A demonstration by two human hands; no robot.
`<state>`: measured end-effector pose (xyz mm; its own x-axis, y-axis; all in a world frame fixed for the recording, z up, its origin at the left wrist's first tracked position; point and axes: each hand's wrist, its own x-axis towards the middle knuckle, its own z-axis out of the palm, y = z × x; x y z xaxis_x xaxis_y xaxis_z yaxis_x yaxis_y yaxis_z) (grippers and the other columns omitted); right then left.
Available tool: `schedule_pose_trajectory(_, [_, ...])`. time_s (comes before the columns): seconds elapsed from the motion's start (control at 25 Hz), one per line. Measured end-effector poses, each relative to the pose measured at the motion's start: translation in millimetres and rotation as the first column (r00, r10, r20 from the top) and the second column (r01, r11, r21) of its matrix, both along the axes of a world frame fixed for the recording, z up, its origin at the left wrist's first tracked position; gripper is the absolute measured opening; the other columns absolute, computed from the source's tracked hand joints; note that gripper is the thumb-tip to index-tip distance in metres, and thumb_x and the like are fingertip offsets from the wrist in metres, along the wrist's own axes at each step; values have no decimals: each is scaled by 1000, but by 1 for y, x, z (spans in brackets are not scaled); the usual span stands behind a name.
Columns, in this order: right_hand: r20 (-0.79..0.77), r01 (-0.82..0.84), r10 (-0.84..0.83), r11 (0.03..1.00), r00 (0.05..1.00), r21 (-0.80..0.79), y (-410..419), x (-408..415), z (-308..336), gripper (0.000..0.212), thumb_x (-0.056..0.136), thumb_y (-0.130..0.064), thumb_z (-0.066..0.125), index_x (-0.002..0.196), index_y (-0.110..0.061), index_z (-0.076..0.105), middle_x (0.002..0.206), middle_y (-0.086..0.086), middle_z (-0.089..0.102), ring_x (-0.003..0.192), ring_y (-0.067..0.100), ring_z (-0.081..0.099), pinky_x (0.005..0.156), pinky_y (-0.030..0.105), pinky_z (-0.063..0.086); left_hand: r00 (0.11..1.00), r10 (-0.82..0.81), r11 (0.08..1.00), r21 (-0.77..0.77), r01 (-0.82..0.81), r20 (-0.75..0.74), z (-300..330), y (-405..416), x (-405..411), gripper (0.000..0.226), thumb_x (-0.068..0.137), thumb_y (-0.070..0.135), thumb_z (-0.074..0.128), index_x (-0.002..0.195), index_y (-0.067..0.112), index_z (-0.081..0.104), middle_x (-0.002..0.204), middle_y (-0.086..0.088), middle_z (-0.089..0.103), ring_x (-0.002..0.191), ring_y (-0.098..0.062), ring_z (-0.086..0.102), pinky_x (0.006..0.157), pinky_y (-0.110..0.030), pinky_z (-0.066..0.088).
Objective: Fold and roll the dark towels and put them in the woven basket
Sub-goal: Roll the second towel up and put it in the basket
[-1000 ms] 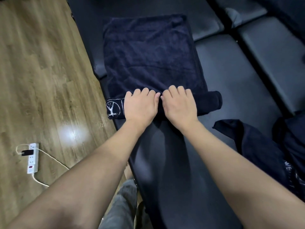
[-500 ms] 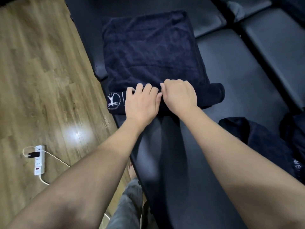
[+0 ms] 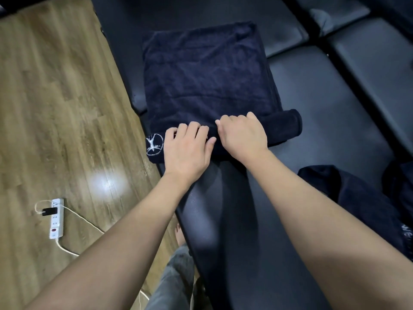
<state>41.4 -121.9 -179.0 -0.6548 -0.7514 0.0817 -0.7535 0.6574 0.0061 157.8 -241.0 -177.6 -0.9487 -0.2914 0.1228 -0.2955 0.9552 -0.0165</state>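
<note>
Reaching forward over a black padded bench (image 3: 241,220), a person's bare forearms stretch from the bottom of the frame toward a dark navy towel (image 3: 205,81) lying folded flat on the cushion. Nearest the camera, a grey trouser leg (image 3: 172,285) and a bare foot (image 3: 180,236) stand on the wood-look floor (image 3: 55,108) just beside the bench edge, and a white power strip (image 3: 56,218) with a black plug and a trailing cord lies on the boards to the left. To the right, another dark towel (image 3: 362,204) sits crumpled on the bench. Farther along, the near end of the flat towel is wound into a roll (image 3: 288,126), with a white embroidered emblem (image 3: 154,144) showing at its left end. The left hand (image 3: 187,151) rests on top of the roll, fingers bent over it and gripping the cloth; the right hand (image 3: 243,135), touching it on the right, curls its fingers over the far side of the roll, apparently pinching the fabric, though the fingertips are hidden. Beyond the towel, more black cushions (image 3: 368,63) run toward the top right. The woven basket does not appear in this view.
</note>
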Motion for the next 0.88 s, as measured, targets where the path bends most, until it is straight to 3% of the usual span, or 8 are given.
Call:
schedule_pose_trajectory(0.12, [160, 57, -65, 997, 985, 55, -11, -7, 3, 40, 109, -32, 25, 86, -14, 53, 77, 8, 68, 56, 27, 40, 69, 39, 27, 1000, 11, 998, -62, -11, 5, 2, -11, -8, 41, 104, 45, 34, 97, 18, 64, 96, -4, 60, 88, -30, 52, 77, -44, 37])
schedule_pose_trajectory(0.2, [50, 75, -73, 997, 996, -30, -4, 0, 3, 37, 108, -33, 30, 82, -15, 49, 78, 7, 63, 64, 30, 51, 68, 41, 32, 1000, 3, 998, -58, -2, 7, 3, -18, -19, 42, 105, 41, 34, 89, 16, 63, 88, -5, 61, 81, -31, 54, 72, -44, 37])
schedule_pose_trajectory(0.32, [-202, 71, -98, 988, 974, -135, 20, 15, -3, 37, 106, -34, 37, 90, -12, 61, 88, 7, 60, 75, 31, 52, 71, 44, 39, 997, 21, 1000, -7, -20, 71, 8, -24, -33, 52, 105, 40, 23, 83, 16, 63, 82, -6, 64, 75, -33, 56, 68, -42, 34])
schedule_pose_trajectory(0.44, [-269, 73, -113, 985, 956, -154, 21, 11, -5, 37, 106, -32, 39, 86, -12, 64, 79, 5, 60, 69, 30, 52, 69, 42, 43, 993, 43, 998, 39, -47, 110, 12, -25, -40, 49, 105, 39, 21, 75, 19, 53, 79, -7, 65, 72, -35, 57, 66, -41, 30])
schedule_pose_trajectory(0.56, [-180, 44, -63, 993, 982, -108, 13, 4, 2, 41, 106, -31, 39, 76, -11, 60, 68, 8, 61, 61, 32, 52, 70, 42, 42, 993, 105, 991, 80, -110, 61, 15, -19, -32, 44, 105, 43, 24, 77, 19, 48, 79, -6, 65, 72, -34, 56, 67, -43, 35])
schedule_pose_trajectory(0.68, [71, 52, -54, 998, 996, 26, 8, -4, 9, 49, 109, -37, 25, 83, -12, 58, 73, 10, 67, 65, 35, 57, 75, 42, 33, 995, 95, 992, 84, -95, -2, 12, -3, -12, 46, 104, 48, 30, 100, 18, 65, 94, -2, 68, 86, -31, 59, 83, -45, 41])
schedule_pose_trajectory(0.76, [161, 51, -65, 995, 985, 87, 5, -5, 10, 52, 108, -40, 19, 87, -14, 59, 75, 8, 69, 67, 34, 60, 72, 40, 28, 999, 47, 998, 41, -47, 10, 8, 3, -1, 48, 104, 49, 30, 111, 18, 66, 103, -1, 66, 94, -29, 58, 91, -46, 40])
schedule_pose_trajectory(0.88, [26, 106, -105, 994, 994, -26, 16, 10, 10, 50, 108, -40, 25, 84, -14, 61, 76, 6, 65, 69, 33, 58, 70, 40, 30, 998, 27, 1000, 3, -28, 55, 10, -11, -18, 49, 106, 44, 26, 90, 18, 65, 89, -2, 65, 81, -31, 56, 76, -45, 37])
